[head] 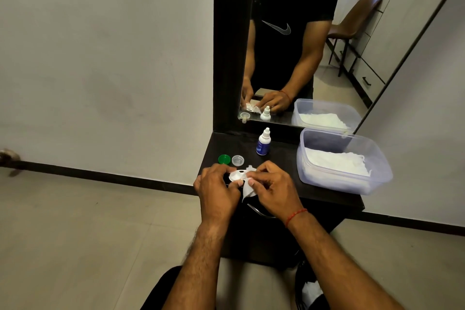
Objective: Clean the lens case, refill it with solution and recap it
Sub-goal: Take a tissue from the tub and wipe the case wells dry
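A white lens case (236, 175) is held over the front of the dark table (281, 158), with its left well uncovered. My left hand (217, 191) grips the case at its left end. My right hand (271, 185) pinches a white tissue (249, 187) against the case's right part, which the tissue hides. A green cap (224, 159) and a clear cap (237, 160) lie side by side on the table just behind my hands. Farther back stands a small white solution bottle (263, 141) with a blue label, its cap on.
A clear plastic tub (337, 185) holding white tissues sits on the table's right side. A mirror (297, 40) rises behind the table. A curved metal handle (259, 212) shows on the table's front, below my hands. Pale floor lies to the left.
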